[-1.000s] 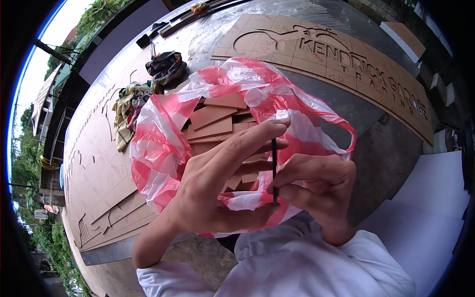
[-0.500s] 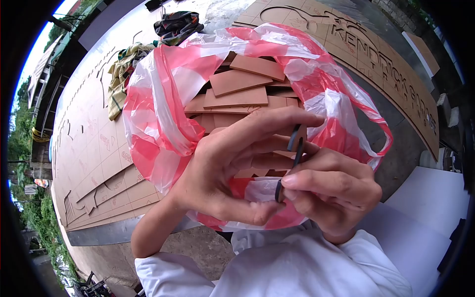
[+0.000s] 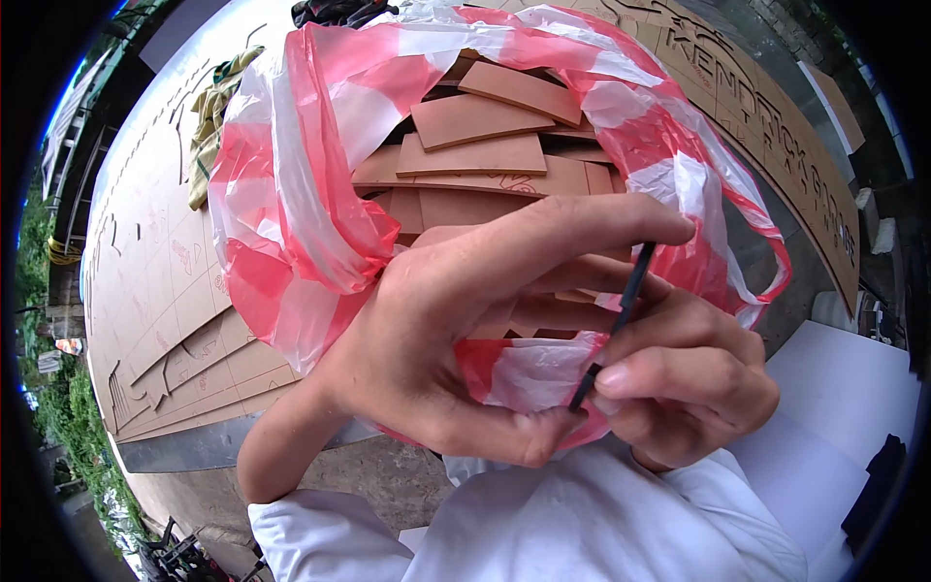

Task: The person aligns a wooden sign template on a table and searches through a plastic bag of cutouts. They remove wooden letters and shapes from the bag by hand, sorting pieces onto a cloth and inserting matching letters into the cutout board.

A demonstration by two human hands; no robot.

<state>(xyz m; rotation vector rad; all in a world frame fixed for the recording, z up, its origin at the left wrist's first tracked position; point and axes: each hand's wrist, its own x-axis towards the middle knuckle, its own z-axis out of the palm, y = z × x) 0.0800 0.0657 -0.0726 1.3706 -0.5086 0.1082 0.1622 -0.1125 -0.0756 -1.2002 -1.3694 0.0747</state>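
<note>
A thin flat piece with a black edge (image 3: 633, 291) spans the gap between the thumb and an outstretched finger of my left hand (image 3: 427, 320). It is seen nearly edge-on, so its full shape is unclear. My right hand (image 3: 693, 373) pinches the same piece along its edge, thumb near the lower end. Behind both hands lies a red-and-white striped plastic bag (image 3: 291, 175), its mouth spread wide. Several flat brown board pieces (image 3: 475, 155) are stacked loosely inside it; my left hand covers the lower ones.
Large brown boards with cut shapes (image 3: 175, 301) lie at left. Another cut board with lettering (image 3: 747, 107) is at upper right. Yellowish cloth (image 3: 208, 126) and dark cloth (image 3: 339, 12) lie beyond the bag. White sheets (image 3: 834, 388) are at lower right.
The piece has turned to a straighter, edge-on line between my fingers. My left hand spans wider, both hands sit slightly further right, and the view has shifted so the bag appears higher and larger.
</note>
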